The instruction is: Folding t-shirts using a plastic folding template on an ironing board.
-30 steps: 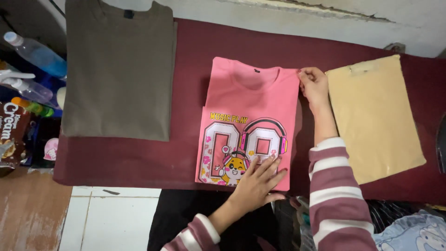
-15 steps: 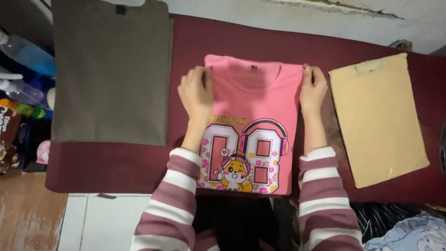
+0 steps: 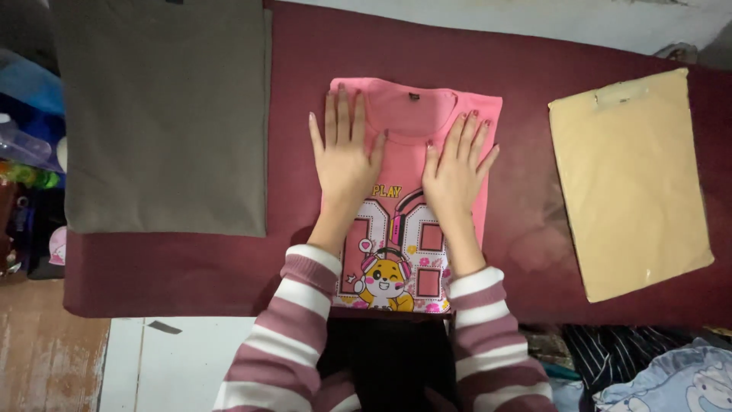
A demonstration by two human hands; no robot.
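The head view looks straight down on a table covered in dark red cloth (image 3: 191,267). Nearest the camera, two sleeves striped in pink and white are seen coming up from the bottom edge. Beyond them, a folded pink shirt (image 3: 415,198) is laid flat near the middle of the table, its long axis running away from the person, with the printed cartoon at the near end and the collar at the far end.

Both hands are placed directly on top of this shirt, so nothing lies to either side of the grip: the shirt is under the palms. The left hand (image 3: 345,160) is spread flat over the left half, its outer fingers reaching just past the shirt's left edge. The right hand (image 3: 456,172) is spread flat over the right half, its fingertips pointing toward the far right corner. Neither hand is curled around anything; the fingers are extended and pressed down on the fabric, nothing being gripped. The two hands are about equally near the collar.

Farther out, a folded grey-brown shirt (image 3: 164,114) is laid to the left, apart from the pink one, and a tan flat board (image 3: 629,183) is laid well apart to the right.
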